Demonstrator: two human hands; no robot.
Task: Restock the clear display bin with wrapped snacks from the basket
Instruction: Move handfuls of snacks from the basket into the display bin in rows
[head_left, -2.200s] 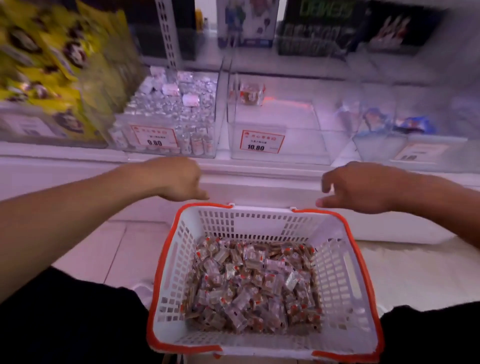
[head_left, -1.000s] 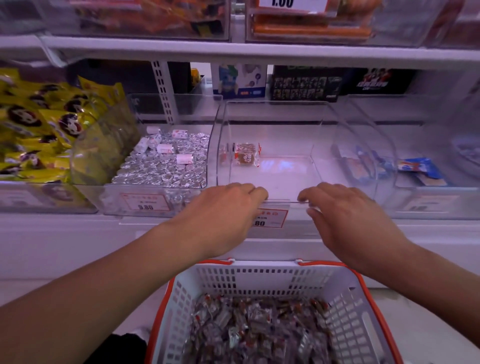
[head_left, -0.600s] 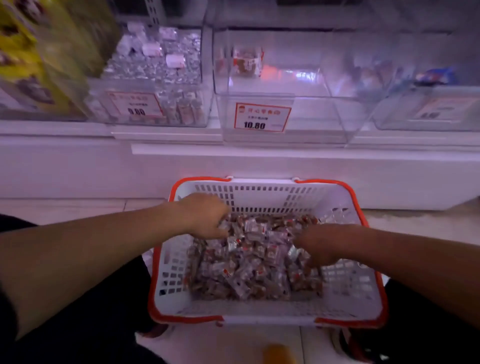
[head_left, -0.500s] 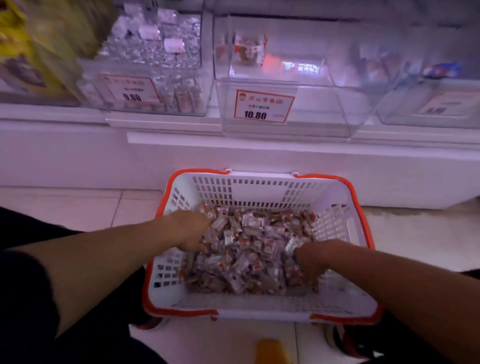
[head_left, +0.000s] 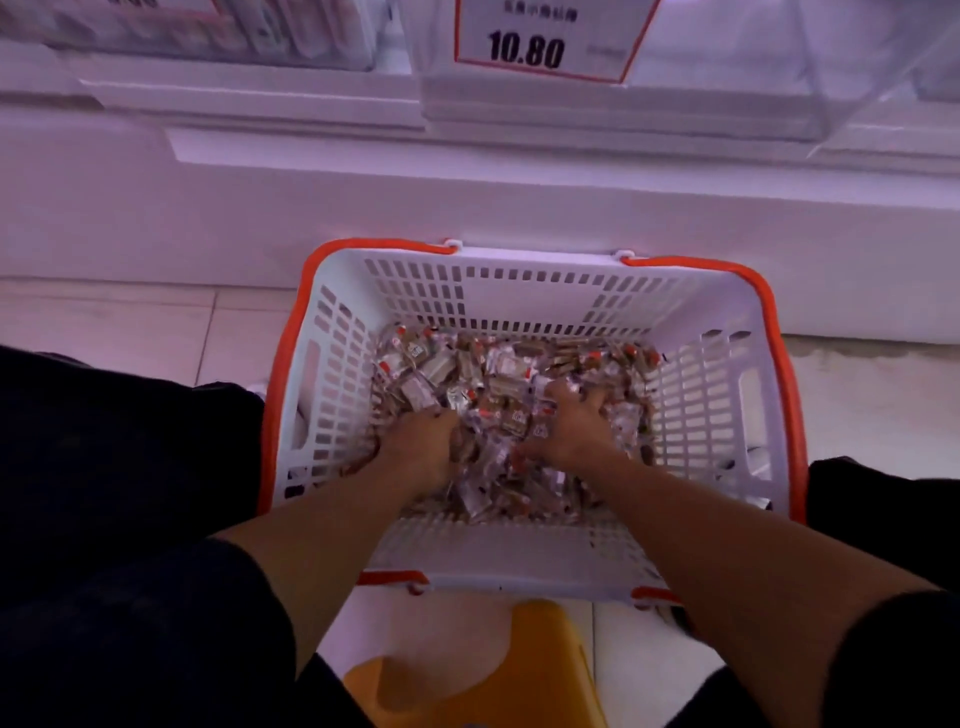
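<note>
Pale tiled shop floor (head_left: 130, 332) below a white shelf, wrapped snacks (head_left: 498, 374) heaped in white orange-rimmed basket (head_left: 519, 291), left hand (head_left: 421, 447) curled into the heap, right hand (head_left: 566, 431) fingers spread and dug in, clear display bin (head_left: 727, 62) above with 10.80 price tag (head_left: 545, 41), yellow stool (head_left: 467, 670) nearest.

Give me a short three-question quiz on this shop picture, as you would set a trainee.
1. True or false: both hands are down in the pile of wrapped snacks.
2. What price shows on the price tag above the basket? A 9.80 B 10.80 C 12.50
3. What colour is the basket's rim?

Key
1. True: the left hand and right hand both dig into the snacks, fingers curled among the wrappers.
2. B.
3. Orange.
</note>
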